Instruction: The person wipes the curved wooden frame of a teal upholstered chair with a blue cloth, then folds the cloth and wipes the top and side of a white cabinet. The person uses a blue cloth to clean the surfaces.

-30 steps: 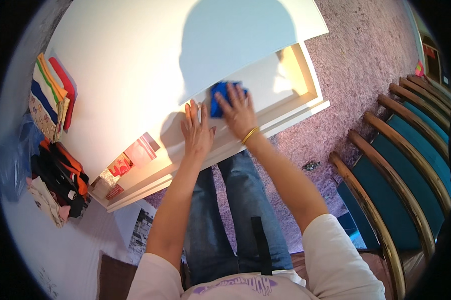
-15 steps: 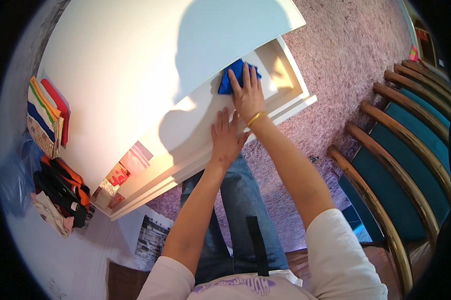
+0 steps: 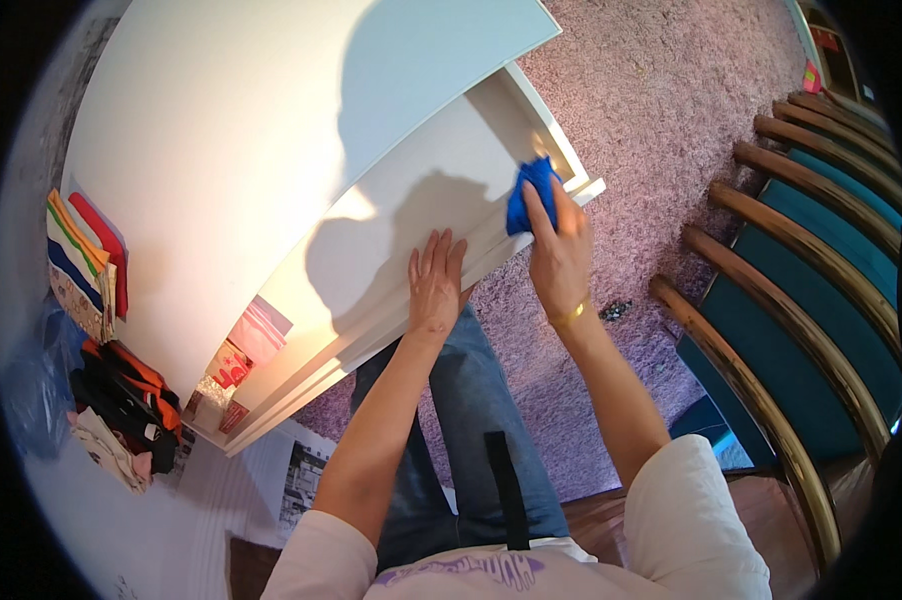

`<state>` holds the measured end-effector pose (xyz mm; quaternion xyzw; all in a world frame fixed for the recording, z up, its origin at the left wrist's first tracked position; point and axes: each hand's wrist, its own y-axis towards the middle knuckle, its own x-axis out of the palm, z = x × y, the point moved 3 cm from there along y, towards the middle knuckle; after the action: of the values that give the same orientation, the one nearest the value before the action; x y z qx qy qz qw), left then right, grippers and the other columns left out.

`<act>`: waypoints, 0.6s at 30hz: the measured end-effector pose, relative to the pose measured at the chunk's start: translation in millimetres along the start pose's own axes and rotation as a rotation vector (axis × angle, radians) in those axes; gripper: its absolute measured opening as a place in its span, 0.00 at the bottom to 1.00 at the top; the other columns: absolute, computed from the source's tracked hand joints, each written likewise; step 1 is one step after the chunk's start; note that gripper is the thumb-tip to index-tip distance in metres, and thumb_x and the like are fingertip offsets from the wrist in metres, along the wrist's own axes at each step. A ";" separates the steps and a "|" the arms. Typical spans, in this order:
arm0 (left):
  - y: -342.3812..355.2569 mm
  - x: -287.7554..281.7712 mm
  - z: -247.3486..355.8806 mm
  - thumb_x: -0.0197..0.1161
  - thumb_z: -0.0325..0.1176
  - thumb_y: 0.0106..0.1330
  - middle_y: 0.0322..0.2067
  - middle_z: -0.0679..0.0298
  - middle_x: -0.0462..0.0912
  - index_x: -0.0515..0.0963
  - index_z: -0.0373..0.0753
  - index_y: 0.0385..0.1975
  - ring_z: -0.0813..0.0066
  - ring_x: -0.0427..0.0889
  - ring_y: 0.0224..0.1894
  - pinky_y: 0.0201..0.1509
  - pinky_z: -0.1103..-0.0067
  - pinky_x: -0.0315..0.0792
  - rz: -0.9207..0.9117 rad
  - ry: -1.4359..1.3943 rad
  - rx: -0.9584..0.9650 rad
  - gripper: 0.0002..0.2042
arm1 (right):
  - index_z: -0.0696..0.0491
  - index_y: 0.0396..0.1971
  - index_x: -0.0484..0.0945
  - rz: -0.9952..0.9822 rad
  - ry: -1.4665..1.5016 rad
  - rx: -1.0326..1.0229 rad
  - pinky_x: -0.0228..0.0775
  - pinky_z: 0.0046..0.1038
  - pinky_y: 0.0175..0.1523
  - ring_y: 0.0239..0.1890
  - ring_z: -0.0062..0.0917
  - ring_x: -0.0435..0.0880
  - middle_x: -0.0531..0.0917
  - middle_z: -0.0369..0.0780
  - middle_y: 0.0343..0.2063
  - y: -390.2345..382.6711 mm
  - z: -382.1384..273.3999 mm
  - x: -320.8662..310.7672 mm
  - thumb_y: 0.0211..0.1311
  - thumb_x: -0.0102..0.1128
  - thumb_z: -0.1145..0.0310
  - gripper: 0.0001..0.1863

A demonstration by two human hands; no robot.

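Observation:
A white drawer (image 3: 398,181) stands pulled out in front of me. My right hand (image 3: 559,248) holds a crumpled blue cloth (image 3: 534,195) at the front right corner of the drawer, pinched between thumb and fingers. A yellow bangle circles that wrist. Against the middle of the drawer's front edge rests my left hand (image 3: 435,283), with its fingers stretched inward and holding nothing. Part of its thumb side is hidden. In the drawer's left end lie a pink striped packet (image 3: 261,330) and a red packet (image 3: 229,367).
Above the drawer spreads a white top (image 3: 211,130), with folded cloths (image 3: 81,265) at its left edge. Dark and orange clothes (image 3: 131,395) and a blue plastic bag (image 3: 36,375) lie lower left. Right of me, curved wooden bars (image 3: 761,400) stand by teal panels, over a pinkish carpet (image 3: 661,110).
My right hand has moved right and toward me with the blue cloth, from the drawer's inside to its front corner. My left hand has shifted slightly left and nearer me.

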<state>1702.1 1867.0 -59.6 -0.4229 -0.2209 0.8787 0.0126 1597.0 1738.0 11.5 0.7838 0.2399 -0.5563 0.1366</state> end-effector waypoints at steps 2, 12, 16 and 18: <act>2.0 0.4 -0.4 0.68 0.33 0.46 0.58 0.59 0.60 0.64 0.41 0.53 0.60 0.54 0.64 0.64 0.59 0.48 0.000 -0.007 0.003 0.31 | 0.46 0.54 0.68 -0.062 -0.100 0.122 0.59 0.39 0.54 0.53 0.41 0.66 0.65 0.47 0.55 -32.3 10.5 1.5 0.48 0.50 0.79 0.28; 14.4 -13.6 7.8 0.69 0.35 0.45 0.63 0.54 0.49 0.59 0.39 0.57 0.55 0.46 0.66 0.66 0.57 0.42 0.011 0.169 0.065 0.37 | 0.51 0.57 0.61 0.413 0.280 0.444 0.54 0.39 0.60 0.56 0.51 0.60 0.61 0.55 0.55 22.2 94.3 39.7 0.58 0.50 0.71 0.25; 19.0 -21.0 3.4 0.70 0.37 0.44 0.64 0.54 0.46 0.51 0.37 0.61 0.54 0.44 0.66 0.66 0.57 0.40 0.054 0.181 0.133 0.44 | 0.58 0.55 0.61 0.366 0.357 0.576 0.56 0.36 0.58 0.53 0.45 0.66 0.66 0.51 0.52 39.3 89.1 46.9 0.60 0.47 0.70 0.22; 23.2 -29.1 0.6 0.71 0.38 0.43 0.64 0.53 0.46 0.50 0.36 0.61 0.53 0.43 0.66 0.66 0.57 0.40 0.069 0.222 0.153 0.45 | 0.59 0.54 0.61 0.392 0.376 0.523 0.57 0.37 0.57 0.51 0.45 0.66 0.67 0.51 0.50 47.5 87.2 46.3 0.60 0.47 0.69 0.22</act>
<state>1724.1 1839.8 -47.0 -0.5226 -0.1360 0.8408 0.0388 1564.1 1666.2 -64.4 0.9117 -0.0439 -0.4084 -0.0106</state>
